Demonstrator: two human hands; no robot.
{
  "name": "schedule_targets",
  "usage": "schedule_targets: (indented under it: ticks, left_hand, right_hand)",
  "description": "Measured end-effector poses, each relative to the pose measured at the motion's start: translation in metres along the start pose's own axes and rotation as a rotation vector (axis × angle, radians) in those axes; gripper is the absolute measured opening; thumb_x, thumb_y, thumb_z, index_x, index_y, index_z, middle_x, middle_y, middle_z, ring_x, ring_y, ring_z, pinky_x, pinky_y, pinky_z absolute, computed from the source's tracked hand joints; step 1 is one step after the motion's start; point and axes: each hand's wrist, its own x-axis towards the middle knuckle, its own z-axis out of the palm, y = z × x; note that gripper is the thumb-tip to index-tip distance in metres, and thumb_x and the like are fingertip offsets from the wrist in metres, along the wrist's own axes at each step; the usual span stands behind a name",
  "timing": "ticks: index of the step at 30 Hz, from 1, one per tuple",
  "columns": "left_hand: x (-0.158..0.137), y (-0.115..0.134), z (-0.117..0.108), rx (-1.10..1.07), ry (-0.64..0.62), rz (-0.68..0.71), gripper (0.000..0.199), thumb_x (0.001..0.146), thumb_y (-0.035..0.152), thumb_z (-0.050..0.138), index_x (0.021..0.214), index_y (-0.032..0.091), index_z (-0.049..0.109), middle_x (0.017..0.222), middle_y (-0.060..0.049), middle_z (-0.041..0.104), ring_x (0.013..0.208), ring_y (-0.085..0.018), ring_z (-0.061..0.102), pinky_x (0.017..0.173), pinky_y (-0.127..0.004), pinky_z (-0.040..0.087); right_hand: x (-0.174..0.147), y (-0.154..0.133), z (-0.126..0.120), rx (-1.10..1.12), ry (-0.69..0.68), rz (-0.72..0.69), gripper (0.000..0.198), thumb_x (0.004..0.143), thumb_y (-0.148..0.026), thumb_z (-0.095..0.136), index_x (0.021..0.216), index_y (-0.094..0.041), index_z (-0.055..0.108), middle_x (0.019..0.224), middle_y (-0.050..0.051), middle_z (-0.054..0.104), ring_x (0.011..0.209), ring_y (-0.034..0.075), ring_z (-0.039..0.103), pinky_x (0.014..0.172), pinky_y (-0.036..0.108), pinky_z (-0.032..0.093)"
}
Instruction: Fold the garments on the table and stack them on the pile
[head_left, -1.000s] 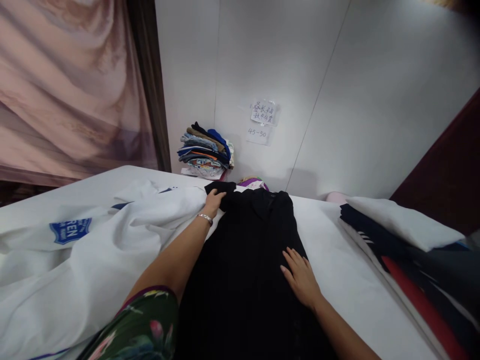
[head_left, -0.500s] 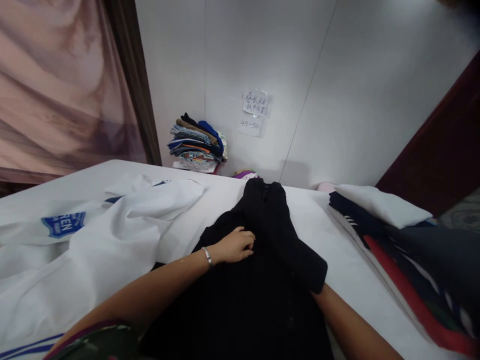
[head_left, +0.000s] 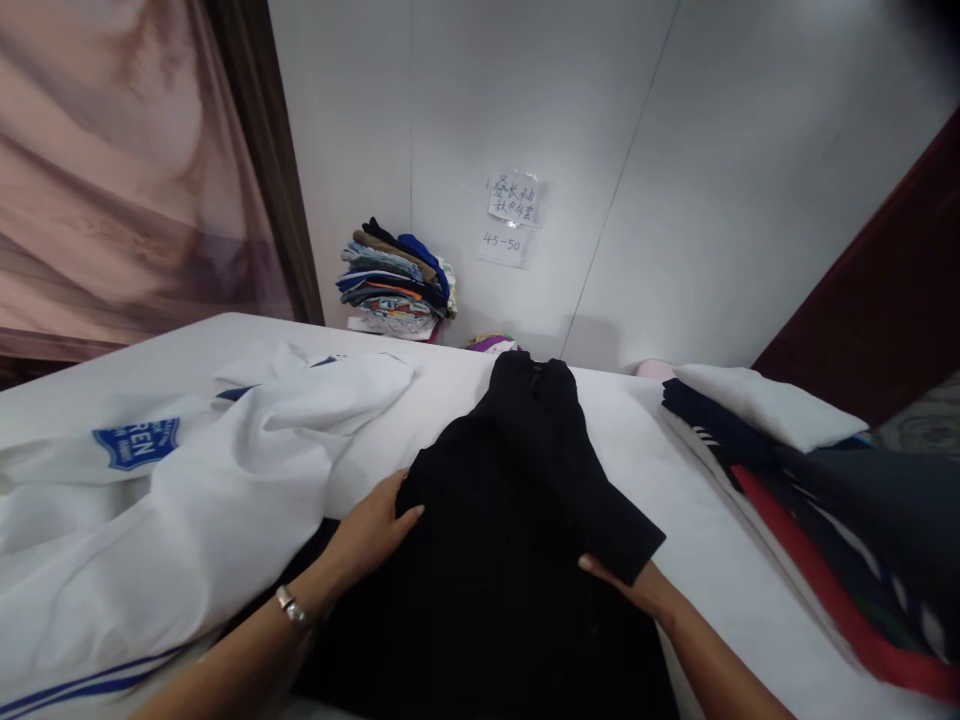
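A black long-sleeved top (head_left: 495, 560) lies on the white table in front of me, collar at the far end. One sleeve (head_left: 585, 480) is folded across its front, the cuff pointing right. My left hand (head_left: 379, 525) grips the top's left edge, thumb above and fingers mostly hidden by the cloth. On the right side, just below the cuff, my right hand (head_left: 637, 585) holds the top's edge, thumb showing on the black fabric and its other fingers tucked out of sight.
A crumpled white garment (head_left: 232, 490) with a blue badge spreads over the table's left side. Folded clothes (head_left: 780, 500) are piled on the right. Another stack of clothes (head_left: 397, 275) stands beyond the far edge, near the wall with handwritten signs (head_left: 514, 200).
My left hand has moved from the middle of the black top to its left edge. My right hand has come out from under the sleeve, its thumb now visible.
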Motion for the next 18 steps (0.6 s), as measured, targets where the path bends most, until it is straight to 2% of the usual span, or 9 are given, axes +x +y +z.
schedule_targets:
  ticks: [3,6,9,11,13,15,18]
  left_hand:
    - [-0.004,0.004,-0.001,-0.053,-0.097,-0.117,0.074,0.078,0.049,0.051,0.142,0.015,0.036,0.110,-0.013,0.068,0.101,-0.033,0.065,0.087,-0.044,0.049]
    - [-0.006,0.012,-0.004,-0.149,-0.135,-0.112,0.071,0.078,0.046,0.053,0.141,0.016,0.038,0.108,-0.010,0.069,0.100,-0.031,0.065,0.088,-0.042,0.049]
    - [-0.008,0.019,-0.009,-0.252,-0.136,-0.043,0.063,0.076,0.039,0.056,0.135,0.019,0.045,0.122,-0.009,0.065,0.111,-0.029,0.060,0.096,-0.041,0.045]
    - [-0.011,0.026,-0.013,-0.283,-0.159,-0.017,0.063,0.076,0.037,0.057,0.135,0.019,0.045,0.127,-0.009,0.062,0.115,-0.029,0.058,0.099,-0.040,0.043]
    - [-0.013,0.037,-0.016,-0.298,-0.187,0.013,0.064,0.077,0.037,0.056,0.138,0.019,0.043,0.129,-0.009,0.061,0.116,-0.028,0.057,0.100,-0.039,0.043]
    - [-0.014,0.056,-0.017,-0.280,-0.220,0.044,0.068,0.077,0.037,0.057,0.141,0.018,0.040,0.126,-0.009,0.062,0.111,-0.027,0.059,0.095,-0.037,0.045]
    - [-0.015,0.096,-0.007,-0.203,-0.323,0.134,0.071,0.077,0.035,0.057,0.144,0.020,0.038,0.107,-0.007,0.069,0.091,-0.025,0.065,0.081,-0.035,0.049]
  right_hand:
    - [0.016,-0.019,-0.010,0.456,-0.101,-0.056,0.070,0.079,-0.075,0.045,0.118,-0.021,0.065,0.126,0.015,0.063,0.115,0.033,0.060,0.100,0.051,0.046]
    - [0.049,-0.048,-0.023,0.730,-0.023,-0.024,0.064,0.090,-0.064,0.034,0.111,-0.012,0.065,0.119,0.020,0.065,0.096,0.029,0.068,0.084,0.046,0.055]
    - [0.082,-0.074,-0.043,0.788,0.090,0.034,0.051,0.096,-0.048,0.037,0.103,-0.005,0.063,0.107,0.023,0.068,0.080,0.024,0.071,0.066,0.033,0.056]
    - [0.103,-0.088,-0.062,0.817,0.121,-0.008,0.046,0.097,-0.042,0.036,0.102,-0.004,0.061,0.105,0.023,0.068,0.074,0.020,0.071,0.060,0.028,0.054]
    - [0.124,-0.103,-0.087,0.859,0.156,-0.067,0.043,0.097,-0.044,0.038,0.099,-0.007,0.061,0.104,0.020,0.070,0.070,0.019,0.071,0.056,0.027,0.054]
    - [0.146,-0.120,-0.115,0.892,0.208,-0.121,0.040,0.096,-0.045,0.041,0.096,-0.011,0.061,0.103,0.015,0.070,0.068,0.018,0.070,0.053,0.027,0.054]
    - [0.176,-0.144,-0.159,0.896,0.286,-0.186,0.038,0.099,-0.038,0.034,0.091,-0.012,0.061,0.106,0.014,0.069,0.069,0.017,0.070,0.053,0.028,0.054]
